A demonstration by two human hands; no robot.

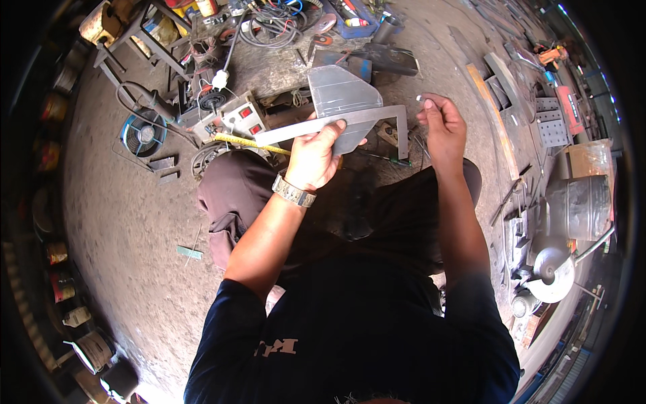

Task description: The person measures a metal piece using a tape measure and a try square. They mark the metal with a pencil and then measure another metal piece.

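My left hand (313, 159) is closed around a grey metal plate (342, 89) with angled corners and thin pale lines across its face. Under the same thumb, an L-shaped steel square (289, 132) lies across the plate. Its short leg hangs down past the plate's right edge. To the right, and apart from the plate, my raised right hand (444, 131) pinches a small white piece (419, 97), perhaps chalk; the fingers hide most of it.
A yellow tape measure (252, 144) stretches by my left knee, near a box with red switches (247, 114). Beyond it is a blue round fan (142, 135). Cables (269, 30) and a blue bin (356, 27) lie ahead. At right are a metal drum (577, 205) and a disc-bladed machine (550, 269).
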